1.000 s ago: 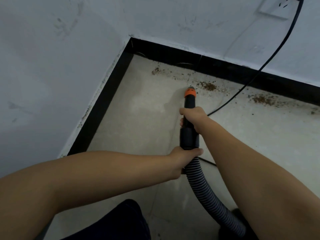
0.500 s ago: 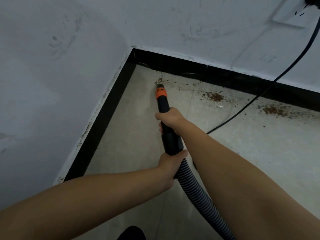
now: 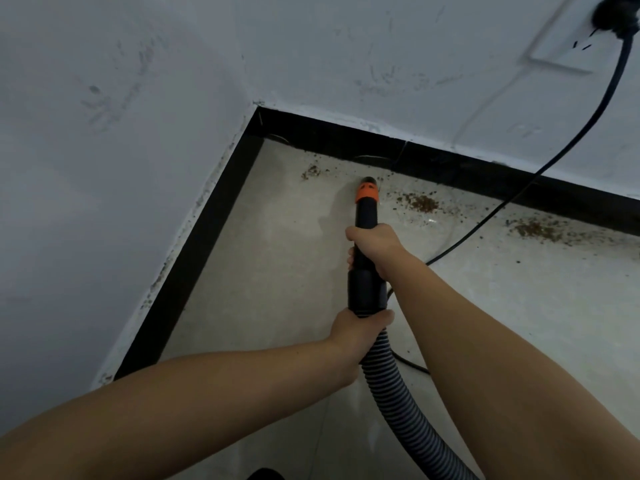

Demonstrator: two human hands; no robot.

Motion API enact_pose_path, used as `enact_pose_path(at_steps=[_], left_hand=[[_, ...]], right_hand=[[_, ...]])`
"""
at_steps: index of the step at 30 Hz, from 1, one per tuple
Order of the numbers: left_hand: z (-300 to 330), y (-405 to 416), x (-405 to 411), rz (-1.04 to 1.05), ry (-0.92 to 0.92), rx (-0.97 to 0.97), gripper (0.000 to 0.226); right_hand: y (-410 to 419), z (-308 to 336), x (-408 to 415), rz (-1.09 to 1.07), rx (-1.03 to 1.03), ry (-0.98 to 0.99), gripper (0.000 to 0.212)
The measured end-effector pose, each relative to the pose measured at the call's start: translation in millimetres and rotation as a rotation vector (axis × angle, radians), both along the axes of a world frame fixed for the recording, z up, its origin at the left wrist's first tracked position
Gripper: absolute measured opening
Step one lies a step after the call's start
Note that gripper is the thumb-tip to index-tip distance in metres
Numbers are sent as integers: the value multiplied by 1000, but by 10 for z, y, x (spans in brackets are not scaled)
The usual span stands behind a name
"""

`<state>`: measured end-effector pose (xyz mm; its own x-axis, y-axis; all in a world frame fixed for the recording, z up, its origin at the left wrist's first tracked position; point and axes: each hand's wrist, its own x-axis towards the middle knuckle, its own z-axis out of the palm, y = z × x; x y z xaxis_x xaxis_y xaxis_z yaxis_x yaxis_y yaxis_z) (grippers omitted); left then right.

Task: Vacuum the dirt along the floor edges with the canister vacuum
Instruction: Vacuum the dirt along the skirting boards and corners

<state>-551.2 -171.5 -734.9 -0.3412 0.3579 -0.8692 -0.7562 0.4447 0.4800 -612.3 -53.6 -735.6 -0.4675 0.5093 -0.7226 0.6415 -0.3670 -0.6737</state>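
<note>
Head view:
Right hand [image 3: 375, 245]: wrapping the black nozzle [image 3: 366, 216] far up — steering, likely, its orange tip [image 3: 367, 193] along the far baseboard [image 3: 450, 168].
Left hand [image 3: 360, 332]: clenching the hose [image 3: 398, 393] just behind the cuff — seemingly steadying it.
Dirt: three clumps — one [image 3: 310, 172] left of the tip, two right [image 3: 420, 202], [image 3: 535, 228], all hugging the far edge.
Cord [image 3: 568, 147]: one, running from the wall socket [image 3: 568, 53] across the floor.
Hands: two.

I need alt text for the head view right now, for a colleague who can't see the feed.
Two bare hands hold a black vacuum nozzle with an orange tip, aimed at brown dirt along the black baseboard near a room corner. The right hand grips the nozzle ahead of the left hand, which holds the ribbed hose. A black power cord runs from a wall socket to the floor.
</note>
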Motion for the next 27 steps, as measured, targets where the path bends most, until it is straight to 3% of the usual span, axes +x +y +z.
enact_pose_path(at_steps=[4, 13, 27], left_hand=[[28, 26, -2, 18, -14, -2, 35], [-138, -297, -143, 222, 2, -68, 41], [-134, -93, -274, 125, 50, -7, 35]], right_hand=[[14, 21, -18, 6, 7, -6, 19], [-527, -49, -415, 275, -57, 52, 22], [-167, -19, -407, 29, 31, 15, 18]])
